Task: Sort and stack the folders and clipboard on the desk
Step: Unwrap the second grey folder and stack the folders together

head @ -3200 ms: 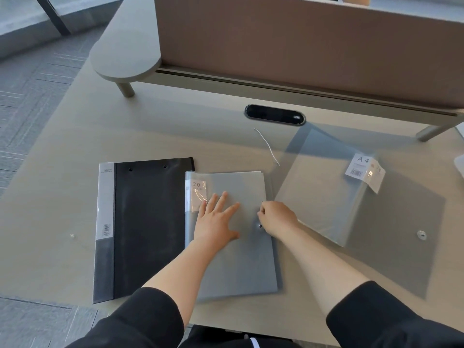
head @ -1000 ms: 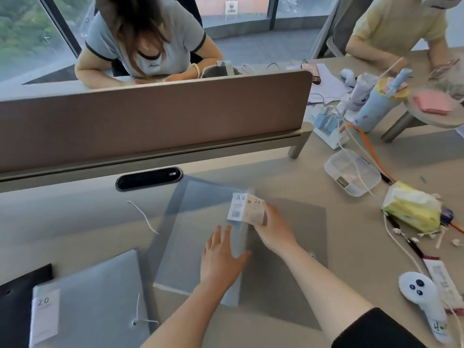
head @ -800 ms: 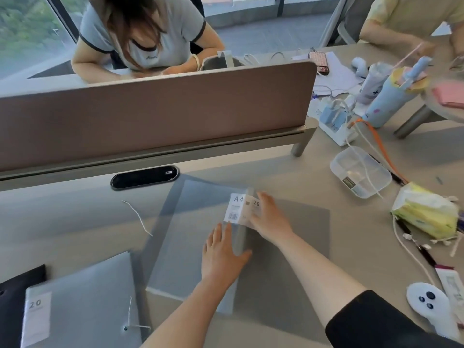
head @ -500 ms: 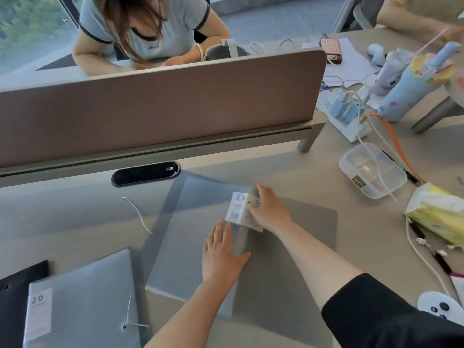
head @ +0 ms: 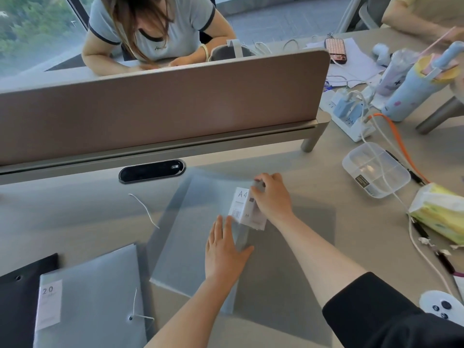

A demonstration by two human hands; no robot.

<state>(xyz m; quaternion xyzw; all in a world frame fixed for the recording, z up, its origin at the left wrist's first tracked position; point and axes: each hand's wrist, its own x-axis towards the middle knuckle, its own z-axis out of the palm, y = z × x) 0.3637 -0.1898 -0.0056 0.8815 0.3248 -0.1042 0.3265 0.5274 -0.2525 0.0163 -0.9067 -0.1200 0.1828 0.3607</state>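
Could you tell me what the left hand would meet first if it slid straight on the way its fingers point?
Probably the white A4 label on the translucent folder, just beyond the left hand; the right hand grips the folder edge there.

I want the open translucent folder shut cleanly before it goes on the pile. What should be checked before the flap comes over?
1. Left hand flat on the translucent folder, pinning it: ok.
2. Right hand grips the folder's raised edge by the A4 label: ok.
3. Loose white string lies on the desk left of the folder, apart from it: ok.
4. Landing spot, the grey folder marked 20, lies flat beside the black folder: ok.
5. White cable on the right stays off the spread cover: ok.
6. Snap closure on the cover: cannot tell, not visible.
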